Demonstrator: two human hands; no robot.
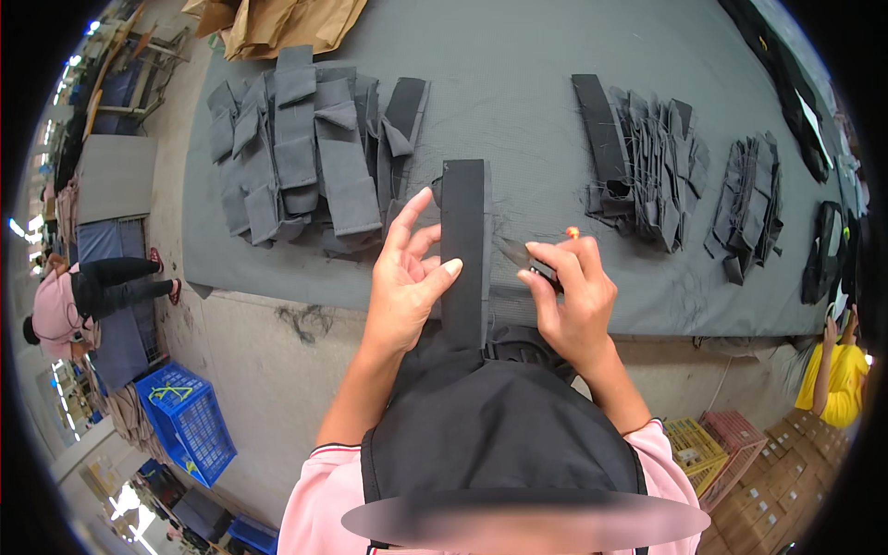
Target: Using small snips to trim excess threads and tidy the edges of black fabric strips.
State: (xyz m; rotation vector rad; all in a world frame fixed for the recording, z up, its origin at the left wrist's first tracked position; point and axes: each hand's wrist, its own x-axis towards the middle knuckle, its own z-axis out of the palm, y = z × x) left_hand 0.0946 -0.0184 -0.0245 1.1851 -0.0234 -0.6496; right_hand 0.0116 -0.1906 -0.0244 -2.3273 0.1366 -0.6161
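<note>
Fingers of left hand (404, 277) pinching black fabric strip (462, 250) flat on grey bench (518, 92); right hand (572, 294) clamped on small snips (529, 259) beside it, probably mid-trim, needing blade eased to stray threads

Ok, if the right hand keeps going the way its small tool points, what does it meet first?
Probably the black fabric strip that the left hand holds; the right hand aims its tool's tip leftward at the strip's edge. Depth unclear.

One head-worn fisheye view looks steeply down, close over the grey table (555, 83), which stretches toward twelve o'clock; floor curves at nine.
</note>
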